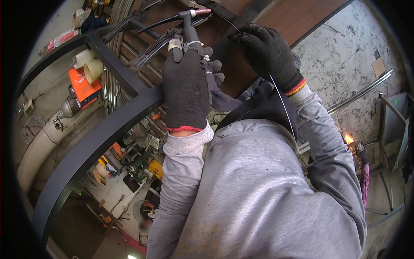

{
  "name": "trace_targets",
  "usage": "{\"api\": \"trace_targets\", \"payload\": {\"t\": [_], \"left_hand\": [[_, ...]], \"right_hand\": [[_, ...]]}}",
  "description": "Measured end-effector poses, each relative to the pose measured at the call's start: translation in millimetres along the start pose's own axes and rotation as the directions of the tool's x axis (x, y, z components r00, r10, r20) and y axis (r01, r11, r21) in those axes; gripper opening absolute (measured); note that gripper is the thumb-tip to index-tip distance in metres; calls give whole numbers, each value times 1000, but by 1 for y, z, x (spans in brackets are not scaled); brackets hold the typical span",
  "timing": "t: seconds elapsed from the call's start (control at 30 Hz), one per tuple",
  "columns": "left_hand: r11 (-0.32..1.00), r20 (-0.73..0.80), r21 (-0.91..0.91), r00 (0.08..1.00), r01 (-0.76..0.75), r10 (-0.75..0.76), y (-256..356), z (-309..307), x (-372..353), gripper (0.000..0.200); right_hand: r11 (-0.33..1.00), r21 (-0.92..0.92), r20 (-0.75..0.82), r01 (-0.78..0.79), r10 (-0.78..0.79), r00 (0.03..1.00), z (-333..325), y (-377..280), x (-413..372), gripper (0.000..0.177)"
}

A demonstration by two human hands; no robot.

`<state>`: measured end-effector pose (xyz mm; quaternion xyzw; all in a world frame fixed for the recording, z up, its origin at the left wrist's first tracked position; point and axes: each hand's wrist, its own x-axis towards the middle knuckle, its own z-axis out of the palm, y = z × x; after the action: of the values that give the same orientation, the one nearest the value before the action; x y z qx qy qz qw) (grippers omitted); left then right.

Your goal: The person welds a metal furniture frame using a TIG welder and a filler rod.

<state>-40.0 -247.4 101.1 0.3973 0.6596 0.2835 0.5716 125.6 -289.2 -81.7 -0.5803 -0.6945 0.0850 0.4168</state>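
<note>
My left hand (187, 88), in a dark knitted glove with a red cuff edge, is closed around the handle of a TIG welding torch (188, 26). The torch's pink nozzle (202, 12) points right, close to dark metal bars at the top. My right hand (269, 54), gloved alike, pinches a thin filler rod (280, 98). The rod's front part reaches up-left toward the nozzle, and its tail hangs down beside my shirt. Under my left wrist runs a dark curved metal frame (92, 138). Exactly where the rod's tip ends is hard to see.
A brown panel (297, 17) lies beyond my right hand. At left are an orange box (84, 88) and bundled metal rods (116, 43). Shiny tubes (360, 93) lie on the floor at right. Bright sparks (348, 138) show beside another person's purple sleeve (365, 179).
</note>
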Motion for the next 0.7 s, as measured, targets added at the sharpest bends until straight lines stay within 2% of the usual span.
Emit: {"api": "trace_targets", "payload": {"t": [0.23, 0.33, 0.7], "left_hand": [[1000, -11, -14, 1000, 21, -21, 1, 3, 0, 36], [1000, -20, -8, 999, 28, -28, 2, 3, 1, 34], [998, 3, -51, 1000, 29, -28, -1, -1, 2, 37]], "right_hand": [[1000, -2, -10, 22, -22, 1000, -4, -2, 2, 42], [1000, 9, 35, 0, 0, 999, -5, -2, 3, 42], [1000, 17, 6, 4, -4, 1000, -4, -1, 1, 42]]}}
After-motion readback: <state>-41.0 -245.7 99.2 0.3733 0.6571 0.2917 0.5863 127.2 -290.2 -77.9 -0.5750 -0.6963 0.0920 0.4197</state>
